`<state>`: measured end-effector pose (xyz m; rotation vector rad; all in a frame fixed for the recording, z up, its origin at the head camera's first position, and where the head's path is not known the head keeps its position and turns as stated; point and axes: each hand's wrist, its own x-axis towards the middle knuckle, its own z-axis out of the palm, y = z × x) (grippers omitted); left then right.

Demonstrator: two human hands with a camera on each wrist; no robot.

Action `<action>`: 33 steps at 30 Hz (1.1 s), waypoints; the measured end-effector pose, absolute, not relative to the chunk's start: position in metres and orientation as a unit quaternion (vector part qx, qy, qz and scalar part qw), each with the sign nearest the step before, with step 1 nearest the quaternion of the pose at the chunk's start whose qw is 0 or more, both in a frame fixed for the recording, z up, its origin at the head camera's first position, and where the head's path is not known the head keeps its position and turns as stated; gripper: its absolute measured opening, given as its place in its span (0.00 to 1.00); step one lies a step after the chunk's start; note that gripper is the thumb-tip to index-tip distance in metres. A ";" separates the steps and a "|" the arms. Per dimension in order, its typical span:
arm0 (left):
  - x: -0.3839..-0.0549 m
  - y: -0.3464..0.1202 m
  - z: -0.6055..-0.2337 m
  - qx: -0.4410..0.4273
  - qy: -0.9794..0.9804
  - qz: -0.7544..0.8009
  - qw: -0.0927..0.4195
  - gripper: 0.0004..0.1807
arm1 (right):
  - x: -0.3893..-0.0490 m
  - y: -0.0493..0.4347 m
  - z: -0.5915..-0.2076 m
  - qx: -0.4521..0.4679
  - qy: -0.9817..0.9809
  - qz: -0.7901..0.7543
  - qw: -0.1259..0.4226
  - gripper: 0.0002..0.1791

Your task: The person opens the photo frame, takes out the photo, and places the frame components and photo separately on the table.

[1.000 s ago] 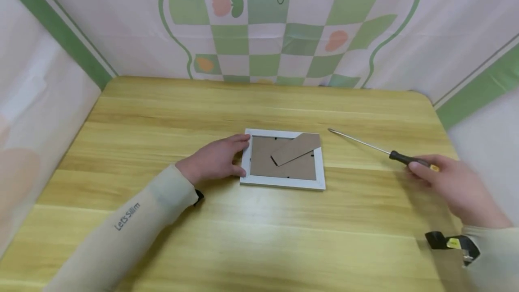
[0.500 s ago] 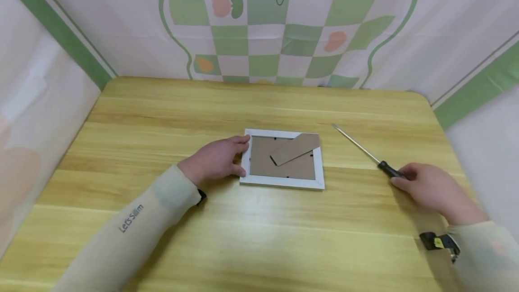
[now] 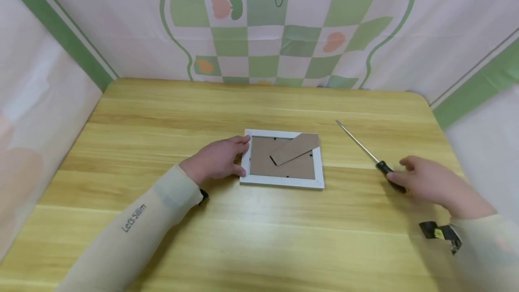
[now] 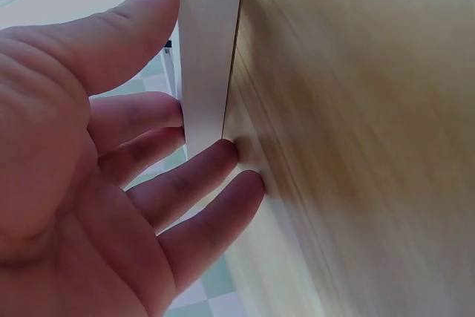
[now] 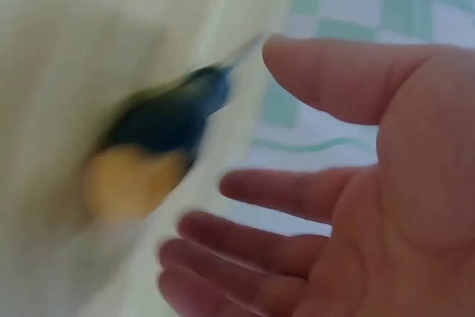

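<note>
A white picture frame [image 3: 282, 182] lies face down on the wooden table, its brown backboard [image 3: 263, 166] and slanted stand leg [image 3: 296, 148] facing up. At its left side my left hand [image 3: 215, 159] rests with thumb and fingertips against the border; the left wrist view shows these fingers [image 4: 215, 220] loosely extended along the frame's edge. To the right lies a screwdriver [image 3: 383, 167] with a black handle and a thin metal shaft pointing away. My right hand [image 3: 430, 181] is beside the handle, fingers spread; in the right wrist view a gap separates them from the blurred handle [image 5: 159, 120] and its yellow end.
The wooden table [image 3: 259, 247] has rounded far corners. A white curtain with green checks [image 3: 265, 39] hangs behind its far edge, and more white cloth stands along the left and right sides.
My right hand has moved left, set the screwdriver down right of the frame and let go of it. The screwdriver has turned to point more away from me. My left hand stays at the frame.
</note>
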<state>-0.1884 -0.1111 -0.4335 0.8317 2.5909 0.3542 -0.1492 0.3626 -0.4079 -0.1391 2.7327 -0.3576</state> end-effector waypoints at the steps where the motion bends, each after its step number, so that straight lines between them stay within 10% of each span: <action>1: -0.188 -0.111 -0.433 0.296 0.926 0.124 0.198 0.45 | -0.150 0.357 -0.404 -0.048 0.974 -0.130 0.181 0.45; 8: -0.188 -0.110 -0.432 0.297 0.926 0.120 0.201 0.44 | -0.150 0.291 -0.393 -0.096 0.976 -0.181 0.080 0.51; 33: -0.189 -0.110 -0.432 0.307 0.923 0.123 0.195 0.44 | -0.178 0.202 -0.410 -0.217 0.946 -0.110 0.215 0.58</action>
